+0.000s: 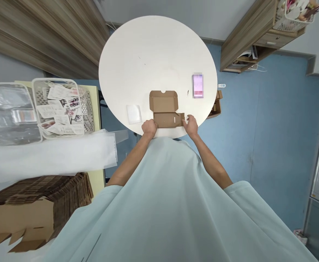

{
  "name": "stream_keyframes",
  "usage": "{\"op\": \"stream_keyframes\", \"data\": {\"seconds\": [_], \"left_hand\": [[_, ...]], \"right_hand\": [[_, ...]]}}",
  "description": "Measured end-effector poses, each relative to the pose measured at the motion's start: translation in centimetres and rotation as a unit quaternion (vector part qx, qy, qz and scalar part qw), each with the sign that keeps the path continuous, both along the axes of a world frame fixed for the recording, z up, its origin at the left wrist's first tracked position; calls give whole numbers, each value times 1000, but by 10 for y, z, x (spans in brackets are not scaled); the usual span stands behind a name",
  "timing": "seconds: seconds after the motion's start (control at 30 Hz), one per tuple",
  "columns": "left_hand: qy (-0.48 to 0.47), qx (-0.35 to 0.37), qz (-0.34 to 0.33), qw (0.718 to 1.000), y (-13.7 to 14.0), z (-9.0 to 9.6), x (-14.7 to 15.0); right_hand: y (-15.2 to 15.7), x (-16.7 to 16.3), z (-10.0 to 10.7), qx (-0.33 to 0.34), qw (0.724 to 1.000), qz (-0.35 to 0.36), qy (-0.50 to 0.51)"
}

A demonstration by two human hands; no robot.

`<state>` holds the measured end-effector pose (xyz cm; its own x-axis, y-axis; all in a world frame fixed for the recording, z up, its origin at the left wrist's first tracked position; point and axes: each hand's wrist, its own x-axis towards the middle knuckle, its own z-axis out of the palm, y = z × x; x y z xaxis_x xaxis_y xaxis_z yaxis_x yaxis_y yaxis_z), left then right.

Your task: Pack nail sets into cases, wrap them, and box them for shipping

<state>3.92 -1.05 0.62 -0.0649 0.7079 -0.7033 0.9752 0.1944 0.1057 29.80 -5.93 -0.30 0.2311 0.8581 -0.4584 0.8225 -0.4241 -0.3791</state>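
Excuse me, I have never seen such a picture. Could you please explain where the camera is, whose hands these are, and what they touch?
There is no machine: one camera, worn on a person's head, looks forward and down. That person's bare left hand touches the left end of an open cardboard box; the bare right hand is at the flap on its right end. How firmly they grip is hard to tell. On the round white table lie a small whitish square, left of the box, and a pixelated, phone-shaped thing, farther right.
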Motion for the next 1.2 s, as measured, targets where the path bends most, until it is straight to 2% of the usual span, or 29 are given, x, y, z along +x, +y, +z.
{"op": "stream_keyframes", "data": {"seconds": [0.07,0.13,0.27,0.47,0.57,0.67,0.73,0.83,0.97,1.2], "left_hand": [[2,-1,0,1000,0,-1,0],[3,-3,-2,1000,1,-3,0],[0,-2,-3,1000,2,-4,0],[-16,2,10,1000,-1,-7,2],[-19,3,17,1000,-3,-8,3],[-14,3,17,1000,-4,-8,3],[-15,1,15,1000,-5,-7,3],[-19,-4,13,1000,-6,-5,3],[-18,2,7,1000,-8,-6,2],[-15,3,9,1000,-12,-9,1]], "right_hand": [[-4,7,-3,-69,997,-22,-4],[-4,7,-3,-108,994,-16,-6],[-1,-7,7,-90,996,9,-8],[9,-37,20,-96,992,66,47],[15,-43,16,-89,991,75,61],[21,-41,8,-73,994,50,62],[24,-39,2,-84,994,36,50],[28,-39,-4,-113,992,60,10],[30,-45,-5,-125,986,100,-39],[34,-56,-1,-131,984,107,-53]]}}
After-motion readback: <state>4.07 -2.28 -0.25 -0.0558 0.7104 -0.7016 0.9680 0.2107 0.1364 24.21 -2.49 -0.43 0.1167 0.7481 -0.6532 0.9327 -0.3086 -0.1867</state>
